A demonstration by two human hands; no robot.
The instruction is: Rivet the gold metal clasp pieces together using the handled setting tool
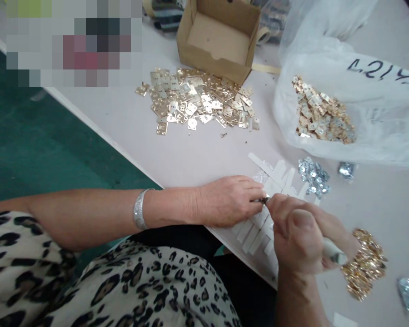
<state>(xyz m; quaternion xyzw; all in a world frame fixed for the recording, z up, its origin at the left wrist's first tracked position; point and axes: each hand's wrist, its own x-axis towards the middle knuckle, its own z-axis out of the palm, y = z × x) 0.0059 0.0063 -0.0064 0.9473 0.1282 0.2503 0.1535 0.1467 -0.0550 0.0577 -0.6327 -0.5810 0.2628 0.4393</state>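
My left hand (229,202) lies on a stack of white paper strips (271,179) and pinches a small metal piece (263,200) at its fingertips. My right hand (300,236) is shut around a white-handled tool (334,252), and its fingers meet that small piece. The hands touch each other over the strips. A loose heap of small gold sequin-like pieces (364,265) lies to the right of my right hand. The tool's tip is hidden by my fingers.
Loose gold metal plates (197,97) lie spread on the white table (129,131), below an open cardboard box (218,38). A clear plastic bag (371,72) holds more gold plates. Silver discs (313,177) lie nearby, and the table edge runs diagonally beside my left arm.
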